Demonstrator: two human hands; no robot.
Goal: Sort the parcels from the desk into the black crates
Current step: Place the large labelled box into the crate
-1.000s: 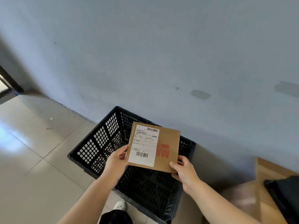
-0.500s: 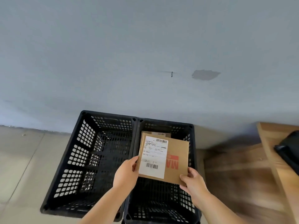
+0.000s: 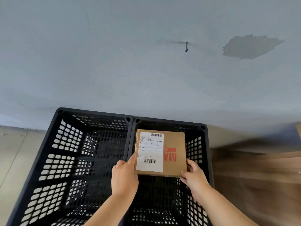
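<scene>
2 black perforated crates side by side at the bottom of the frame, backed against the grey wall (image 3: 114, 62): left crate (image 3: 53, 160) lower left, right crate (image 3: 197, 144) lower centre-right, rims touching along the shared edge. Flat brown cardboard parcel (image 3: 172, 154) held face up over the far half of the right crate, within its rim outline; whether resting on anything below, cannot tell. White shipping label (image 3: 150, 152) with 2 barcodes covering the parcel's left part, red "MA" print to the label's right. Left hand (image 3: 124, 175) gripping the parcel's near-left corner, thumb lying along the left edge, other fingers hidden underneath. Right hand (image 3: 193, 175) gripping the near-right corner, thumb on the near edge, fingers curled round the right side. Both forearms entering from the bottom edge, crossing above the right crate's near half. Left crate interior showing only its mesh floor and walls. Dark mark (image 3: 186, 46) on the wall at upper centre, darker grey paint patch (image 3: 250, 47) at upper right. Pale tiled floor (image 3: 14, 152) at far left; blurred wood-toned surface (image 3: 260, 176) at right, beside the right crate.
</scene>
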